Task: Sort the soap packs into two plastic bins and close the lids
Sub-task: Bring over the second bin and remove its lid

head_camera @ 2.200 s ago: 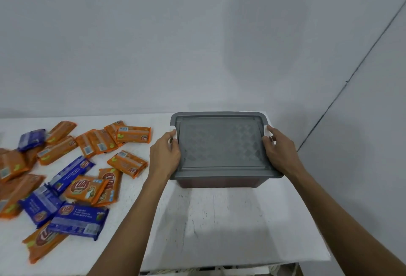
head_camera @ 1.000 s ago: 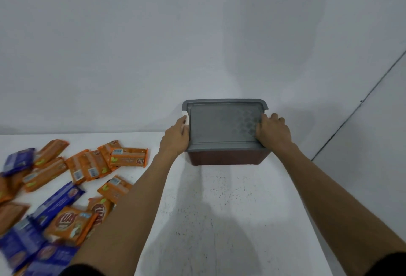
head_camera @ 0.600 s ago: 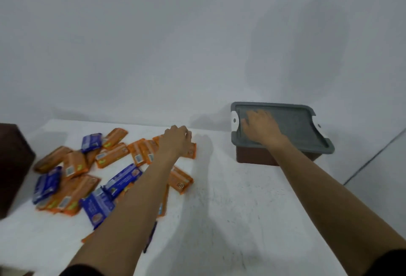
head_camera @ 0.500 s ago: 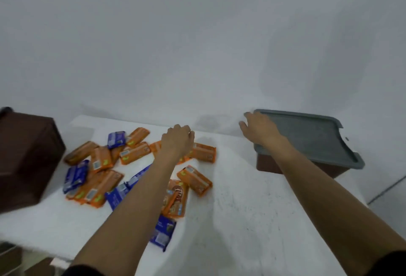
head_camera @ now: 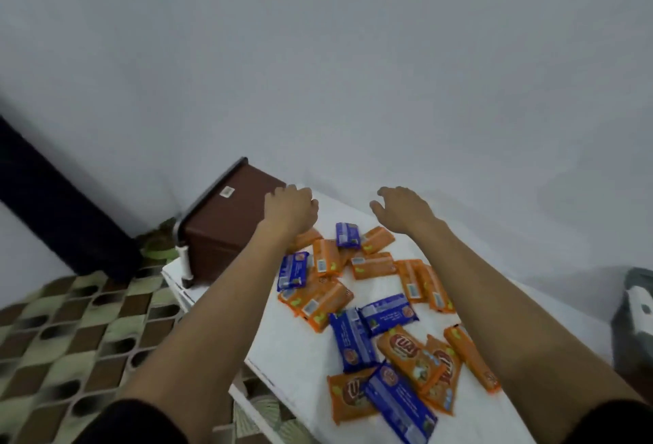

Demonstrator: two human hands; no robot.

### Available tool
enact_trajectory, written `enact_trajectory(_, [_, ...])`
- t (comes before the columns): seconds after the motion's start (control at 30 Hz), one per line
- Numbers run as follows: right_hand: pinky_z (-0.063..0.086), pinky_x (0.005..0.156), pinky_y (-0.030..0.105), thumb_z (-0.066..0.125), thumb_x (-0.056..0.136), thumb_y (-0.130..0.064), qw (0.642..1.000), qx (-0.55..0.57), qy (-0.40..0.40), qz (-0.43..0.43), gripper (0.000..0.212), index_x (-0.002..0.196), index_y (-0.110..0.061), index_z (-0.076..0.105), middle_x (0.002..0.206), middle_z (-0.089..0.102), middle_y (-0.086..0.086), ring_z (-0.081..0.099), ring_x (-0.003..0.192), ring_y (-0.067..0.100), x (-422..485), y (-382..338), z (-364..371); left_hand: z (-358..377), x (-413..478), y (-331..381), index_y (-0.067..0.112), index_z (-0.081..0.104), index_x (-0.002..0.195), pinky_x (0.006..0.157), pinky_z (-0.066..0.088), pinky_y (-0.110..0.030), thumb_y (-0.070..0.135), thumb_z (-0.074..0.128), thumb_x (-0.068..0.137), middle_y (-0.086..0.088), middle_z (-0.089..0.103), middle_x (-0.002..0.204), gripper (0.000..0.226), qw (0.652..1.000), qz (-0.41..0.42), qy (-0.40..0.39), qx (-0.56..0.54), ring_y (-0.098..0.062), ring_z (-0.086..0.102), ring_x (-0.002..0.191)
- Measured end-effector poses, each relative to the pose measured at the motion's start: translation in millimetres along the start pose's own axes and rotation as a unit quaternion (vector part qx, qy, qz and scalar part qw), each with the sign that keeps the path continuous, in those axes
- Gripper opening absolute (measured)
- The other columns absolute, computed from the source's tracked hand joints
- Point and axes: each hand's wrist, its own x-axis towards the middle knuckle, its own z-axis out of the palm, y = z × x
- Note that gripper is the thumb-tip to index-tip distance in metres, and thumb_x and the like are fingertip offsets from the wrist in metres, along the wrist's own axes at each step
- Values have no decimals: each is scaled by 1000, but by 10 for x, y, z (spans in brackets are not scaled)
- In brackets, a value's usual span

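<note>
Scattered soap packs beside brown bin

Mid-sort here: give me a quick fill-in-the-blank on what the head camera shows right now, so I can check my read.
1. The soap packs lying on the table are orange or ____.
2. The bin that the left hand reaches toward has ____ walls.
3. The right hand hovers over the packs, holding ____.
4. The grey-lidded bin sits at the view's ____ edge.
Missing words: blue; brown; nothing; right.
</note>
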Motion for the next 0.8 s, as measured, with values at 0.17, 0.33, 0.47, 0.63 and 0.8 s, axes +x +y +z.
enact_trajectory(0.17, [44, 95, 42, 36, 102, -41, 998, 11, -17, -60, 49, 139, -12, 46, 136, 53, 14, 49, 123, 33, 408, -808, 169, -176, -15, -892, 14, 56, 124, 98, 37, -47, 36, 32, 99, -15, 55, 127, 41, 997, -73, 22, 12, -36, 49, 117])
enact_trajectory(0.33, [45, 94, 42, 37, 101, -42, 993, 17, -29, -113, 49, 138, -12, 47, 135, 54, 15, 50, 123, 34, 713, -1486, 326, -242, -123, -1544, 13, 56, 127, 94, 39, -45, 36, 34, 100, -14, 55, 125, 42, 991, -123, 49, 23, -35, 50, 115])
enact_trajectory(0.47, [45, 95, 42, 38, 101, -43, 989, 23, -44, -139, 49, 136, -10, 48, 134, 55, 16, 51, 122, 35, 887, -1956, 438, -168, -187, -1972, 15, 52, 133, 94, 41, -47, 36, 35, 100, -15, 53, 129, 43, 987, -160, 28, -16, -36, 50, 117])
enact_trajectory(0.63, [46, 90, 43, 37, 98, -51, 985, 18, -57, -161, 49, 126, -14, 53, 127, 57, 16, 54, 116, 36, 1032, -2415, 617, 43, -254, -2368, 13, 46, 134, 84, 44, -43, 46, 31, 99, -13, 55, 125, 51, 978, -187, 12, -89, -33, 54, 111])
enact_trajectory(0.8, [46, 93, 46, 30, 92, -68, 990, 67, -54, -116, 69, 135, -17, 48, 133, 54, 17, 52, 120, 39, 1115, -2743, 766, 248, -310, -2552, 8, 48, 120, 81, 45, -42, 43, 23, 103, -14, 57, 114, 46, 974, -181, -36, -128, -37, 56, 103])
